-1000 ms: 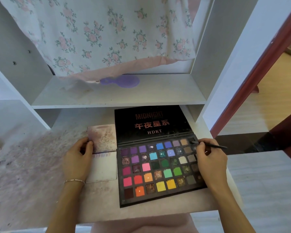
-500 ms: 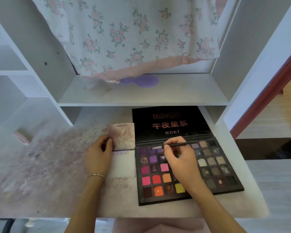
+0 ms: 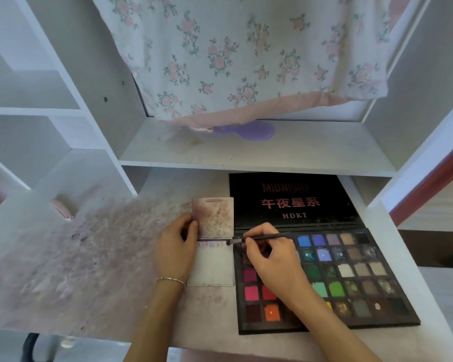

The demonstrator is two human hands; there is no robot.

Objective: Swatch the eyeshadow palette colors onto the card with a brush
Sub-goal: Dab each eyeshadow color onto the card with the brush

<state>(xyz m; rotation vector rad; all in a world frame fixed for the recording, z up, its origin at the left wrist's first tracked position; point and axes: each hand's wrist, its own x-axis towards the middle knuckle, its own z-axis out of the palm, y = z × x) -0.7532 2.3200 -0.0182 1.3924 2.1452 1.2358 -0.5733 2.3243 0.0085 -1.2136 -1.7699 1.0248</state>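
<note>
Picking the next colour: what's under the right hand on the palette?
The right hand holding the brush covers the palette's left-centre pans; their colours are hidden.
</note>
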